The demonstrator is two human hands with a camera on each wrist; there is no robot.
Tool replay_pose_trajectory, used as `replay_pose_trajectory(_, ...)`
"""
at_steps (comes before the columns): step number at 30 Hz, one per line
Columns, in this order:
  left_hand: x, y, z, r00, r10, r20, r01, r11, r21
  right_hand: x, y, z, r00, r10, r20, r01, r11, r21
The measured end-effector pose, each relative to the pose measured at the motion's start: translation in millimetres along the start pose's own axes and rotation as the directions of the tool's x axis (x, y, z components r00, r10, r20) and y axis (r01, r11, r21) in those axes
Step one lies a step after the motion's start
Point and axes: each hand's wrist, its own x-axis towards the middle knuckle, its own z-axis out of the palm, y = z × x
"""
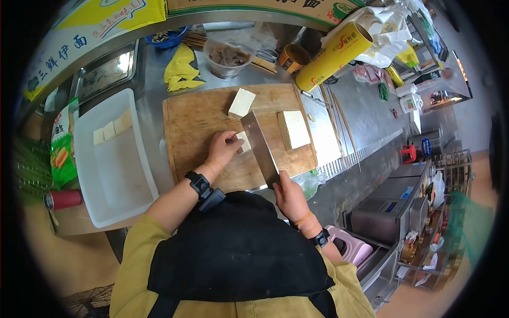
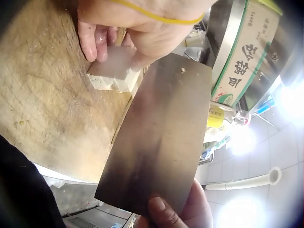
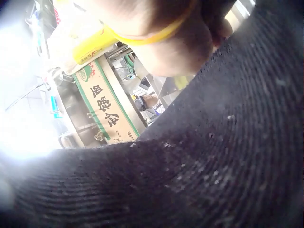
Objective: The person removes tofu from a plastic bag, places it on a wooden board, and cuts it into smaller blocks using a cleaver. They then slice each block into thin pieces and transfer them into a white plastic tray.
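On the wooden cutting board (image 1: 199, 114), my left hand (image 1: 222, 147) holds a small piece of white tofu (image 1: 244, 141) between fingers and thumb. The left wrist view shows the fingertips curled over the far side of this tofu (image 2: 114, 84). My right hand (image 1: 290, 198) grips the handle of a cleaver (image 1: 260, 147), whose broad blade stands just right of the held piece. Behind the blade tip sits one tofu block (image 1: 242, 103); a larger tofu block (image 1: 295, 130) lies at the board's right side. Dark cloth covers most of the right wrist view.
Left of the board stands a white tray (image 1: 114, 180) with several tofu slices (image 1: 110, 130) in it. A yellow cling film roll (image 1: 334, 57), a plastic tub (image 1: 227, 58) and a yellow cloth (image 1: 182, 70) lie behind. Skewers (image 1: 339, 127) lie to the right.
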Motion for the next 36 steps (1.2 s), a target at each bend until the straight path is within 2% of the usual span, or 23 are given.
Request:
replay_pose_trajectory(2,-1,4,0,1.000,0.017,-0.003,-0.017,1.000,0.017,0,0,1,1.000,-0.004,0.009,0.004,1.000,-0.003)
replay_pose_trajectory(5,-3,11,-1,0.998,-0.051,0.028,0.052,0.998,-0.042,0,-1,1,1.000,-0.007,0.017,0.007,1.000,-0.002)
replay_pose_trajectory(8,-1,2,-1,1.000,-0.019,0.016,0.019,1.000,-0.003,0,-2,2,1.000,-0.006,0.025,0.006,1.000,-0.006)
replay_pose_trajectory(11,3,-8,-2,0.995,-0.052,0.082,0.045,0.996,0.080,-1,-2,4,0.999,0.001,0.039,0.001,0.999,-0.034)
replay_pose_trajectory(14,2,-7,-3,0.994,-0.063,0.086,0.056,0.995,0.088,-1,-4,5,0.999,-0.010,0.037,0.012,0.999,-0.053)
replay_pose_trajectory(17,-4,8,-4,0.984,-0.142,0.106,0.141,0.990,0.011,-3,-3,10,0.999,-0.044,0.015,0.045,0.994,-0.098)
replay_pose_trajectory(20,2,-19,-3,0.999,-0.033,0.001,0.033,0.999,-0.037,-5,-4,18,1.000,-0.015,0.020,0.018,0.988,-0.155)
replay_pose_trajectory(21,2,-22,-6,0.995,-0.091,0.039,0.091,0.996,-0.008,-5,-7,17,0.999,-0.006,0.036,0.012,0.986,-0.166)
replay_pose_trajectory(23,-3,-6,-5,0.986,-0.155,0.063,0.160,0.984,-0.076,-7,-7,19,0.999,-0.016,0.052,0.026,0.980,-0.197)
replay_pose_trajectory(24,-5,2,-6,0.979,-0.188,0.073,0.196,0.975,-0.107,-8,-7,20,0.999,-0.024,0.043,0.032,0.983,-0.178)
replay_pose_trajectory(25,-7,12,-8,0.958,-0.244,0.148,0.256,0.964,-0.067,-9,-7,21,0.999,-0.034,0.036,0.039,0.987,-0.159)
replay_pose_trajectory(28,-9,22,-9,0.948,-0.272,0.167,0.286,0.955,-0.072,-10,-5,23,0.999,-0.039,0.020,0.042,0.992,-0.122)
replay_pose_trajectory(31,-10,28,-8,0.945,-0.291,0.150,0.300,0.953,-0.046,-10,-3,22,0.999,-0.028,0.025,0.030,0.994,-0.100)
replay_pose_trajectory(36,-14,34,-5,0.952,-0.272,0.143,0.288,0.951,-0.108,-8,1,20,0.999,-0.022,0.032,0.024,0.998,-0.051)
